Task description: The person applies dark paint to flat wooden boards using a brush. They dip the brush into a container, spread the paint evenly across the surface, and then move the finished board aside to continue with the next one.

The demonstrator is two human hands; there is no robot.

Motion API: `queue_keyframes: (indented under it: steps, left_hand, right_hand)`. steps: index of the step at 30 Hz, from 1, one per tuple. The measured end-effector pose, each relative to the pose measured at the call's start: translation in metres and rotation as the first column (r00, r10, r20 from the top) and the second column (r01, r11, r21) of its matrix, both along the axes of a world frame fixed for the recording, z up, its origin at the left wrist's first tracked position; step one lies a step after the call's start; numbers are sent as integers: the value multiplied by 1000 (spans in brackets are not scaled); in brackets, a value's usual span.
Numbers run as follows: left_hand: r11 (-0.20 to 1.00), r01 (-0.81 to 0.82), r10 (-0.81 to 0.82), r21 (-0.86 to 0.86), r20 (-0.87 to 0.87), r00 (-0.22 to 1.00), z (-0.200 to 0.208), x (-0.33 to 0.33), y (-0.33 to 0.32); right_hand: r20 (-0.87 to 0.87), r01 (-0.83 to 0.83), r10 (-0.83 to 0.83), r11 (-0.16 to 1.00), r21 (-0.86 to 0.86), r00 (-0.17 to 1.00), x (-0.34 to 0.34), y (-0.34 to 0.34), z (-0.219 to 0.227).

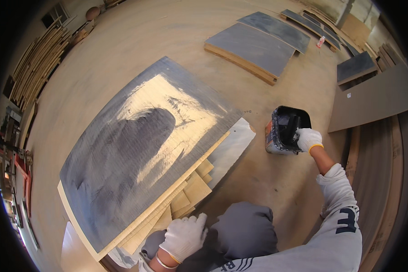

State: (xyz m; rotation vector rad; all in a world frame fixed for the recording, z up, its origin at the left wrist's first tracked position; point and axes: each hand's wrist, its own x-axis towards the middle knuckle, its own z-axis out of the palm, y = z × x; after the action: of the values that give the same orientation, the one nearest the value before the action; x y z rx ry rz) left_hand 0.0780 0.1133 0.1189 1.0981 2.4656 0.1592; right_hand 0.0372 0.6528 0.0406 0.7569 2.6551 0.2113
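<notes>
Right hand (309,137) looks clamped around a dark applicator (293,123) down inside a squarish black paint bucket (273,135). Can't tell if it's a brush or a roller, since the glove and the dark insides of the bucket hide most of it. Left hand (184,236) isn't doing much: fingers loosely bent, nothing visible in it, seemingly parked by one knee just off the near edge of the work.

The piece in question is a big plywood panel (104,181), face up to the left of the bucket, sitting above a messy pile of thin wood offcuts (195,189).

Progress-wise, I'd call it more than half covered. The near-left half is dark pretty much all over, if streaky in spots, and there's a dark border along the far end and down the right side. What's left is the pale bare patch (199,119), which hooks round a big dark swirl in the middle and runs down toward the near long edge. Its borders are ragged and thinly smeared, so those bits probably need more coating too. Can't see the panel's underside, so no clue about that.

Further off on the floor there's a stack of dark-faced boards (254,50), which look fully coated on top to me.
</notes>
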Motion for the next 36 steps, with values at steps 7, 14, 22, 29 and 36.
queue_keyframes:
  steps: [7, 14, 22, 29, 36]
  left_hand:
    - [999, 3, -3, 45, 6, 1000, -3, 2, -8]
    - [998, -1, 0, 60, 10, 1000, 3, 2, -12]
    - [997, 17, -20, 76, 47, 999, 3, 0, -12]
    - [993, 29, -34, 111, 40, 999, 2, 2, -14]
    - [988, 11, -17, 153, 41, 999, 7, 5, -20]
  right_hand:
    - [-112, 70, -79, 994, -81, 991, 4, 7, 3]
    - [-68, 181, -193, 972, -149, 979, 15, 8, 3]
    - [191, 1, -898, -208, -978, 397, 108, 24, 23]
    - [389, -456, -736, -659, -598, 554, 131, 5, -37]
    - [164, -553, -717, -643, -530, 677, 81, -30, -19]
